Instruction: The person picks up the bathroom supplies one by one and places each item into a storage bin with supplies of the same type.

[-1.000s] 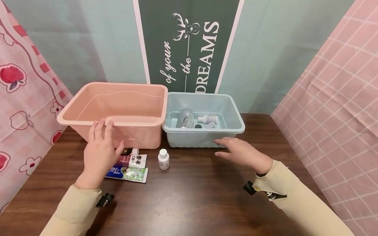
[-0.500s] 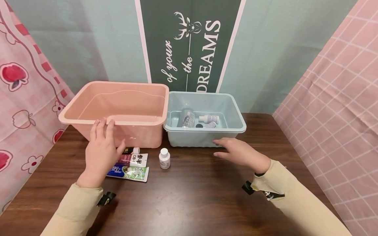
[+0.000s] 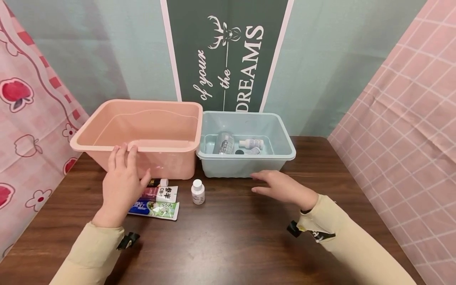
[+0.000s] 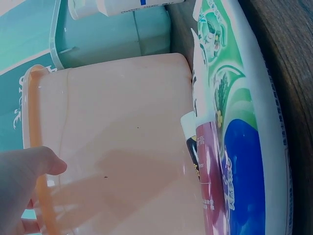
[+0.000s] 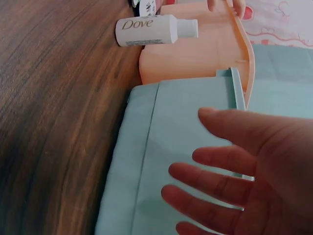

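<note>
In the head view my left hand (image 3: 121, 184) rests its fingertips on the front rim of a pink plastic bin (image 3: 171, 164), thumb held apart. Below and beside that hand lie several tubes: a blue-and-green toothpaste tube (image 3: 156, 209), a dark red and white tube (image 3: 167, 193) and a black tube with a white cap (image 3: 163, 182). A small white Dove bottle (image 5: 146, 30) stands upright to their right. My right hand (image 3: 285, 188) holds nothing; its fingers are spread loosely before the front wall of a light blue bin (image 3: 228, 168), as the right wrist view also shows.
Inside the blue bin lie a clear grey-labelled bottle (image 3: 226, 143), a small white bottle (image 3: 253, 143) and other small items. Both bins stand side by side at the back of the dark wooden table (image 3: 228, 245). Cloth hangs behind and at both sides.
My right hand has shifted slightly left and toward me, staying before the blue bin. The left hand, the tubes and the bottle keep their places.
</note>
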Demonstrator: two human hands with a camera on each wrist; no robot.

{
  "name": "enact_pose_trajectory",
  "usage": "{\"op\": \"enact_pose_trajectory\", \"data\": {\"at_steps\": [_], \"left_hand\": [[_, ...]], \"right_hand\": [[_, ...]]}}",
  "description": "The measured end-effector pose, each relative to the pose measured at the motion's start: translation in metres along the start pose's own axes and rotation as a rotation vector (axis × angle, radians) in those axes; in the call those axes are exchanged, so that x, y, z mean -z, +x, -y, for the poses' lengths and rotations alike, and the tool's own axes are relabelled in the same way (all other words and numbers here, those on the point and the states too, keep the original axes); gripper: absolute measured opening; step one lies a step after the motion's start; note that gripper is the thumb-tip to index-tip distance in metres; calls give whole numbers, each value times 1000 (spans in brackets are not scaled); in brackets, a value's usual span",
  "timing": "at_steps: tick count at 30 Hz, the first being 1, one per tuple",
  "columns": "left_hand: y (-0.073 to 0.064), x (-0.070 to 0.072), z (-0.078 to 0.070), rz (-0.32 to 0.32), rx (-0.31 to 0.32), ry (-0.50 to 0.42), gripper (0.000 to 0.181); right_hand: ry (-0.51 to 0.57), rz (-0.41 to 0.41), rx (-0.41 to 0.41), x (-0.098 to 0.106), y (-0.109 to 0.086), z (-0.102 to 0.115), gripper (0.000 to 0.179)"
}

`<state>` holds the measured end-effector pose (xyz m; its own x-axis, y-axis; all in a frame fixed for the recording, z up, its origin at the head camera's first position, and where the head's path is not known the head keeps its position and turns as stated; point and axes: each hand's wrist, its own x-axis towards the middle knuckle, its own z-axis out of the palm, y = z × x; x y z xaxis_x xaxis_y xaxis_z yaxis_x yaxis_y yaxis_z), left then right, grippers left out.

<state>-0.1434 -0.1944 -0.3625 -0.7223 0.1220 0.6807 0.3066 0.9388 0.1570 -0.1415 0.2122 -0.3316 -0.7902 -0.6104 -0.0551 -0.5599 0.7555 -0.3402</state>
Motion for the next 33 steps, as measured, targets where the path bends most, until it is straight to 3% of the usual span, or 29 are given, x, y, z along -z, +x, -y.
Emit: {"op": "enact_pose_trajectory", "data": {"at_steps": [6, 18, 33], "left_hand": [[0, -1, -1, -1, 5, -1, 67], [0, -1, 0, -3, 9, 2, 67], [-1, 0, 2, -7, -15, 5, 68]], "right_hand": [[85, -19, 64, -8, 5, -4, 40], [248, -7, 85, -27, 12, -2, 41], [450, 6, 28, -52, 17, -2, 41]]}}
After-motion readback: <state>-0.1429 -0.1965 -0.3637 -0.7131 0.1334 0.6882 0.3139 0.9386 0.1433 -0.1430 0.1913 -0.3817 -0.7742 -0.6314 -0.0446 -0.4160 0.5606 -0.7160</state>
